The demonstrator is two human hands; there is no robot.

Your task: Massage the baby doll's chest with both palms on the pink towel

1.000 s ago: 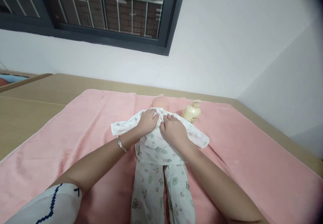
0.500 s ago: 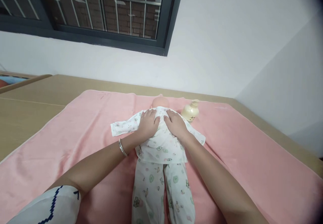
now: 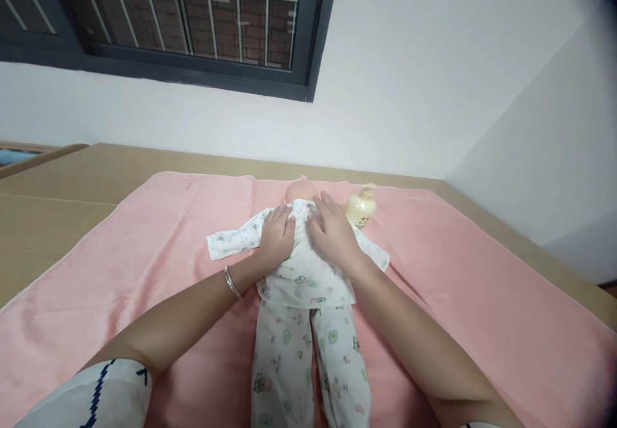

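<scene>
A doll with a smooth bald head lies stretched out on a pink blanket. It wears a white printed top and matching trousers. My left hand rests flat on the left upper part of the top, fingers extended towards the head. On the right upper part lies my right hand, fingers stretched out, its tips beside the head. Neither hand grips anything. The doll's face is not visible.
A cream pump bottle stands on the blanket, right of the doll's head. The blanket covers a wooden surface that meets a white wall. A dark-framed barred window is above.
My right hand has moved slightly up the top towards the doll's head. My left hand stays on the top. The view has shifted a little.
</scene>
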